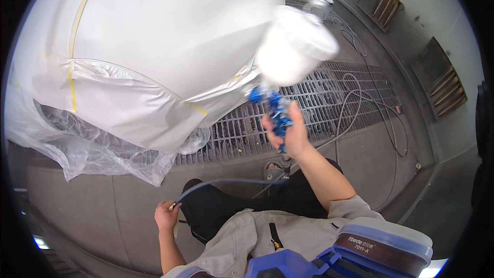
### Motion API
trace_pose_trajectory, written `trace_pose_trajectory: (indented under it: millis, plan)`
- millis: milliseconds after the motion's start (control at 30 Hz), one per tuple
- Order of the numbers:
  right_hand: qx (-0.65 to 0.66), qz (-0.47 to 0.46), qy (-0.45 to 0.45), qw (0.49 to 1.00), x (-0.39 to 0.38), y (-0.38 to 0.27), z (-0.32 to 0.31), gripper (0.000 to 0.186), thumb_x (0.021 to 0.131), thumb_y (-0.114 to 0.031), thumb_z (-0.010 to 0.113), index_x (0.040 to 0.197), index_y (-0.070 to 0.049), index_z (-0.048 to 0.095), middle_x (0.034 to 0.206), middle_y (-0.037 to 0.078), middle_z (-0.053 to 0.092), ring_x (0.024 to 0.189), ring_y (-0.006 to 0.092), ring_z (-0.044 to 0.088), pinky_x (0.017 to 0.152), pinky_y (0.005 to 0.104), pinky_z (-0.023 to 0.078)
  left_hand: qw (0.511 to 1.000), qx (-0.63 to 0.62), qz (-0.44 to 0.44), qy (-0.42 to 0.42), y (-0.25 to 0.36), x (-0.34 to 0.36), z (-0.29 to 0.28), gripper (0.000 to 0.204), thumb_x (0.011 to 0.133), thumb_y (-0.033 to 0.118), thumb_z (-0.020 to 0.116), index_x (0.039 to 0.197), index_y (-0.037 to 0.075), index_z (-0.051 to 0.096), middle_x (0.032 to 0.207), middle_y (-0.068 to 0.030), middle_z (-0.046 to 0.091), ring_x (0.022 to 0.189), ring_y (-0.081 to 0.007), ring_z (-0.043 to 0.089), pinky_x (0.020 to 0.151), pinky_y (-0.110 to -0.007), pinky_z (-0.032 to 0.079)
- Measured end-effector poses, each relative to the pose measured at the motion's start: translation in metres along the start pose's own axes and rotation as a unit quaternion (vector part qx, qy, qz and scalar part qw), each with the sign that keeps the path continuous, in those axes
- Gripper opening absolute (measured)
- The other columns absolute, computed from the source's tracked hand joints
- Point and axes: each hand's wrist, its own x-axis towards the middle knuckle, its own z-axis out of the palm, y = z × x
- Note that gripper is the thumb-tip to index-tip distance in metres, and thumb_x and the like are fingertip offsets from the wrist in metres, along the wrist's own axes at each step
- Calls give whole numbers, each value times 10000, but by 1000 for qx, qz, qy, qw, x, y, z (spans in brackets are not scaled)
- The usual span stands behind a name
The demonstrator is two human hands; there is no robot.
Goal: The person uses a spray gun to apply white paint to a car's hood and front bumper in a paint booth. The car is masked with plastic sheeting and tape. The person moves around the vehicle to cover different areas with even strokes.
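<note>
My right hand [297, 136] is wrapped around the handle of a blue paint spray gun [279, 110], raised in front of me at the centre. A large white paint cup [293, 49], slightly blurred, sits on top of the gun. A grey-blue air hose [216, 181] runs from the gun's lower end across my lap. My left hand [165, 216] is closed on that hose at the lower left. The gun is near a large white rounded panel [175, 20], which looks like a car body. Folded masking sheet [128, 105] and yellow tape [72, 90] border the panel's lower part.
Clear plastic film [87, 149] spreads over the floor at left. A metal floor grating [360, 80] runs alongside the panel. Coiled hose [355, 92] lies at right, near wall vents [448, 90]. Cans [320, 5] stand at the back. Part of a blue respirator [288, 265] shows at the bottom.
</note>
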Motion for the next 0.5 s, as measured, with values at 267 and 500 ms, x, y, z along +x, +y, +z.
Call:
trace_pose_trajectory:
  millis: [267, 500]
  plan:
    - [23, -56, 237, 970, 7, 25, -10, 723, 1039, -736, 225, 926, -88, 526, 772, 23, 538, 450, 112, 411, 403, 279, 340, 999, -17, -7, 47, -8, 6, 18, 284, 809, 304, 846, 1006, 108, 791, 882, -170, 698, 855, -404, 678, 751, -474, 546]
    - [101, 116, -104, 983, 9, 62, 12, 697, 1040, -705, 236, 1086, -87, 555, 814, 61, 584, 443, 96, 413, 394, 258, 369, 998, 24, -44, 49, -25, 6, -23, 209, 820, 246, 830, 947, 88, 777, 856, -159, 669, 849, -390, 660, 724, -477, 524]
